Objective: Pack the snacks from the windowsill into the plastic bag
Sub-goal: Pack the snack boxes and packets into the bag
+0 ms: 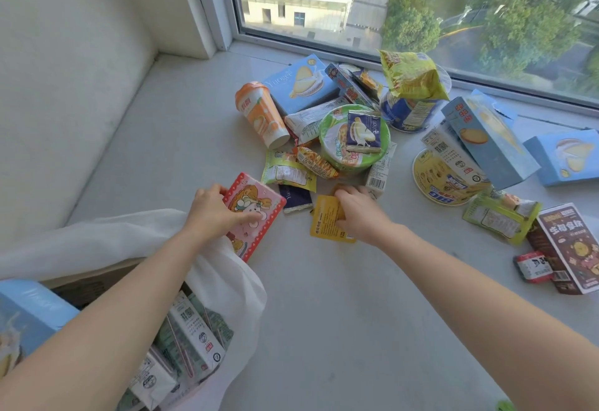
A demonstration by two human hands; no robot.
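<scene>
1. White plastic bag (227, 284) lies open at the near left edge of the windowsill (324, 297), with milk cartons (191, 329) and a pale blue box (26, 313) already inside.
2. Snacks are heaped on the windowsill near the window: a green noodle bowl (337, 148), an orange cup (262, 112) on its side, and blue biscuit boxes (492, 141).
3. Left hand (214, 213) grips a pink and red box (256, 213), thumb on its far edge and fingers spread over its face; the box's lower end sits at the bag's mouth.
4. Right hand (359, 213) is curled over a yellow packet (327, 219) on the windowsill, fingers pressing on its upper part.
</scene>
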